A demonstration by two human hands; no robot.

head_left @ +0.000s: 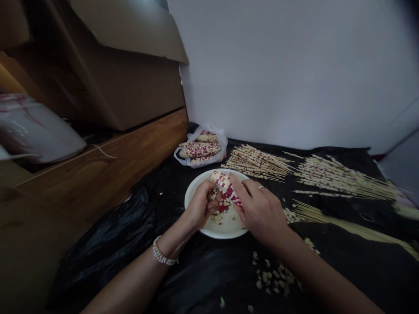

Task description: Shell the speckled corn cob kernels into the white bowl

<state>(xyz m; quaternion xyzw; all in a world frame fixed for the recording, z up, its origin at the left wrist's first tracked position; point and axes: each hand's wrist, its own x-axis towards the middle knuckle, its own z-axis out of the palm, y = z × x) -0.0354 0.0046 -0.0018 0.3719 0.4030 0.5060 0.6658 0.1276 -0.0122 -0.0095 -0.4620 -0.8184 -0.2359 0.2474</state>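
Observation:
Between my two hands, above a white basin (190, 192), is an ear of corn (224, 183) with white and dark red kernels. My right hand (260, 207) is wrapped over its right side and lower end. The fingers of my left hand (201, 203) curl against its left side, and a beaded bracelet circles that wrist. Loose kernels (216, 218) lie in the bottom of the basin, where a red patterned patch shows. The underside of the corn and some of my fingertips are hidden.
A plastic bag (222, 139) of corn ears stands behind the basin. Skewers threaded with kernels (258, 162) lie to the right, with more threaded skewers (330, 176) and bare sticks (343, 224). Loose kernels (276, 279) dot the black plastic sheet (203, 270). A wooden panel (153, 148) borders the left.

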